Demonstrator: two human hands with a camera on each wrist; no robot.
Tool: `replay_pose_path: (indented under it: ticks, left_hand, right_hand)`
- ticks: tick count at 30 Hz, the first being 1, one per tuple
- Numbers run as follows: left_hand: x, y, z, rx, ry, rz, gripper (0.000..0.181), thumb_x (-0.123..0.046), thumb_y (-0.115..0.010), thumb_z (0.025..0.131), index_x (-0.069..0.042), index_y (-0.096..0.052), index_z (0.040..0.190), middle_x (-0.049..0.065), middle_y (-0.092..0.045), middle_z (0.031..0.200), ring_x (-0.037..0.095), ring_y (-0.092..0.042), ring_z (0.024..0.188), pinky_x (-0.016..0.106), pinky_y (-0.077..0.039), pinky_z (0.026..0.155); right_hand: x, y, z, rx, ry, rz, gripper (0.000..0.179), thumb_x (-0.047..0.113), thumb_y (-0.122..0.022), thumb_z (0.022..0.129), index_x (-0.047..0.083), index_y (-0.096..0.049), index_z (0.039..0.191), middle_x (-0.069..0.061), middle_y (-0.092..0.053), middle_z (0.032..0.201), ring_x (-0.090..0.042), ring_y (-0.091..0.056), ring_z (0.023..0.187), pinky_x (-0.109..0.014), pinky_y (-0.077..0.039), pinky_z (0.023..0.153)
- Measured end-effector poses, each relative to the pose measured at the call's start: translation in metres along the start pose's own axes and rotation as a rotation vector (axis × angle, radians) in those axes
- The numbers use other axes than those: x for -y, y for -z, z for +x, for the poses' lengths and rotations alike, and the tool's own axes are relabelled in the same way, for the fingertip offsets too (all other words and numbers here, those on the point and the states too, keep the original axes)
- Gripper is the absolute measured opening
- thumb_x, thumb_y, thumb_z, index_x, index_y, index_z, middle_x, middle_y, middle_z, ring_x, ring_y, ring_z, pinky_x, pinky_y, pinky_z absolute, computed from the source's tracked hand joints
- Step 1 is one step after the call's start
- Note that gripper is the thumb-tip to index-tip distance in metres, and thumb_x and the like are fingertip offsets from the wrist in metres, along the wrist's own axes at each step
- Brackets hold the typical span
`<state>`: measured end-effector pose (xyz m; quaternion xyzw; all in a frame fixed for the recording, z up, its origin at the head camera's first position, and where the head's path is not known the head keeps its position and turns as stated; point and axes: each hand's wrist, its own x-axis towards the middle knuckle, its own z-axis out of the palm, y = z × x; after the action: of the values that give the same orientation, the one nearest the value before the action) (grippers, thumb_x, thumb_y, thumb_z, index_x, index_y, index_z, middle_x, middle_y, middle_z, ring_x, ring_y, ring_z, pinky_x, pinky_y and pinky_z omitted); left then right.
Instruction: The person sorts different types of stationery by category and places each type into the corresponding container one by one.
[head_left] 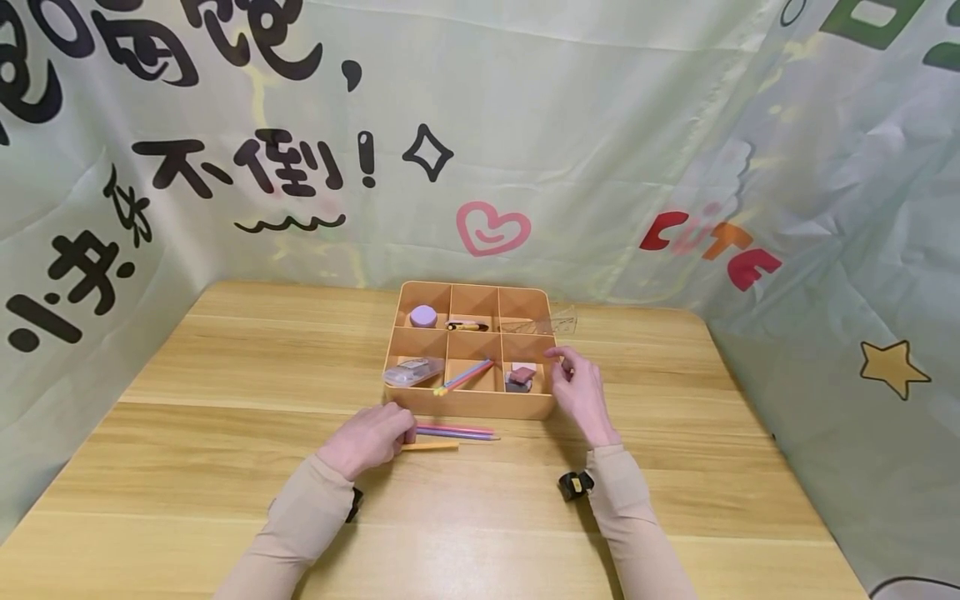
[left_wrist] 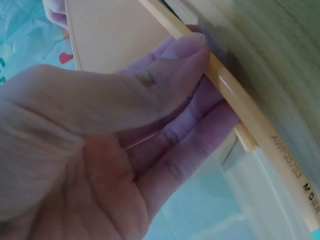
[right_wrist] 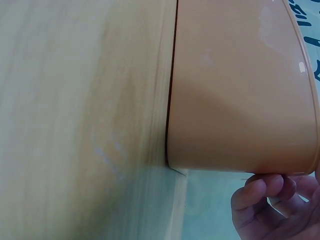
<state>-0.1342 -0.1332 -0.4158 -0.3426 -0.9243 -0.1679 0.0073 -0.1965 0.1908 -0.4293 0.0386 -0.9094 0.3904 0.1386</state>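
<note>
My left hand (head_left: 369, 437) pinches a yellow-orange pencil (left_wrist: 252, 112) between thumb and fingers, low in front of the organizer box. Printed lettering shows along its barrel in the left wrist view, and the end of a second yellowish stick (left_wrist: 245, 137) peeks out behind it. Just beyond that hand, a pink and a purple pencil (head_left: 457, 433) lie on the table. At the right side of the orange six-compartment organizer box (head_left: 468, 405), my right hand (head_left: 581, 392) holds the wall near its rim. Its curled fingers touch the outer face in the right wrist view; the thumb is mostly hidden.
Inside the box are a purple round-lidded item (head_left: 423, 316), a dark pen-like item (head_left: 468, 327), clear rulers (head_left: 551, 322), a clear case (head_left: 412, 372), several colored pencils (head_left: 465, 377) and eraser-like blocks (head_left: 521, 377). A printed cloth (head_left: 570, 125) hangs behind the wooden table (head_left: 465, 517).
</note>
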Motion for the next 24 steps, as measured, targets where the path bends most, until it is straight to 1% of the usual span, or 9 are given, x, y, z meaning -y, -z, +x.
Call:
replay_pose_path:
  ticks: [2,6,11,14,17,19,22,23,24]
  left_hand:
    - [0.0001,0.0008,-0.0009,-0.001,-0.006,-0.007,0.024,0.013,-0.062,0.079,-0.010,-0.063,0.079,0.000,-0.061,0.078,0.013,-0.057,0.071,0.024,-0.048,0.061]
    - [-0.0001,0.0032,-0.0020,0.024,-0.003,-0.026,0.023,0.013,-0.062,0.078,-0.010,-0.063,0.081,0.001,-0.063,0.080,0.015,-0.058,0.074,0.027,-0.050,0.065]
    - [-0.0010,0.0079,-0.0028,0.085,0.018,-0.063,0.019,0.010,-0.064,0.082,-0.008,-0.063,0.084,0.003,-0.063,0.084,0.016,-0.058,0.078,0.029,-0.051,0.070]
    - [-0.0007,0.0091,-0.0011,0.124,0.030,-0.076,0.016,0.006,-0.066,0.085,-0.009,-0.063,0.085,0.001,-0.060,0.080,0.013,-0.054,0.073,0.026,-0.049,0.067]
    - [-0.0011,0.0097,0.0014,0.161,0.043,-0.079,0.014,0.002,-0.068,0.088,-0.012,-0.063,0.086,-0.002,-0.057,0.078,0.012,-0.052,0.073,0.027,-0.048,0.068]
    - [-0.0012,0.0097,0.0027,0.175,0.033,-0.081,0.013,-0.001,-0.068,0.090,-0.013,-0.064,0.090,-0.003,-0.058,0.079,0.013,-0.053,0.076,0.028,-0.049,0.071]
    - [0.0002,0.0095,0.0036,0.176,-0.014,-0.097,0.014,-0.001,-0.065,0.092,-0.012,-0.066,0.100,-0.003,-0.061,0.085,0.015,-0.058,0.084,0.033,-0.053,0.079]
    - [0.0010,0.0094,0.0040,0.177,-0.029,-0.112,0.014,-0.001,-0.064,0.093,-0.012,-0.065,0.102,-0.003,-0.061,0.085,0.014,-0.058,0.084,0.032,-0.052,0.079]
    - [0.0017,0.0097,0.0046,0.183,-0.040,-0.145,0.013,-0.001,-0.062,0.094,-0.010,-0.065,0.104,-0.003,-0.061,0.084,0.012,-0.056,0.080,0.029,-0.052,0.075]
  right_hand:
    - [-0.0001,-0.0001,0.0001,-0.001,0.004,0.000,0.028,-0.002,-0.052,0.092,0.002,-0.071,0.112,0.001,-0.042,0.059,-0.010,-0.036,0.049,-0.024,-0.031,0.050]
    - [-0.0002,-0.0004,0.0003,-0.001,0.006,0.002,0.028,-0.001,-0.052,0.092,0.002,-0.071,0.112,0.002,-0.042,0.059,-0.010,-0.036,0.049,-0.024,-0.031,0.050]
    - [0.0002,-0.0001,0.0001,0.001,-0.001,0.001,0.028,-0.001,-0.052,0.092,0.002,-0.071,0.112,0.002,-0.042,0.059,-0.010,-0.036,0.049,-0.025,-0.031,0.051]
    - [0.0005,0.0002,0.0002,0.006,-0.006,0.001,0.028,-0.001,-0.052,0.092,0.003,-0.071,0.113,0.002,-0.042,0.059,-0.010,-0.036,0.049,-0.025,-0.031,0.051]
    - [0.0004,0.0003,0.0004,0.008,-0.010,-0.001,0.028,-0.001,-0.052,0.092,0.003,-0.071,0.113,0.002,-0.041,0.059,-0.010,-0.036,0.048,-0.025,-0.031,0.051]
    - [0.0001,0.0004,0.0004,0.010,-0.011,0.000,0.029,-0.001,-0.052,0.092,0.003,-0.071,0.114,0.002,-0.042,0.059,-0.010,-0.035,0.048,-0.025,-0.031,0.050]
    - [-0.0001,0.0003,0.0003,0.010,-0.010,-0.001,0.028,-0.001,-0.052,0.092,0.003,-0.071,0.114,0.002,-0.043,0.059,-0.010,-0.036,0.048,-0.024,-0.031,0.050]
    - [0.0001,0.0004,0.0001,0.010,-0.011,-0.001,0.028,0.000,-0.052,0.092,0.003,-0.071,0.114,0.001,-0.043,0.059,-0.010,-0.036,0.048,-0.024,-0.031,0.050]
    - [0.0002,0.0004,0.0000,0.010,-0.010,0.000,0.028,0.000,-0.052,0.092,0.003,-0.071,0.114,0.001,-0.043,0.059,-0.010,-0.036,0.048,-0.024,-0.031,0.050]
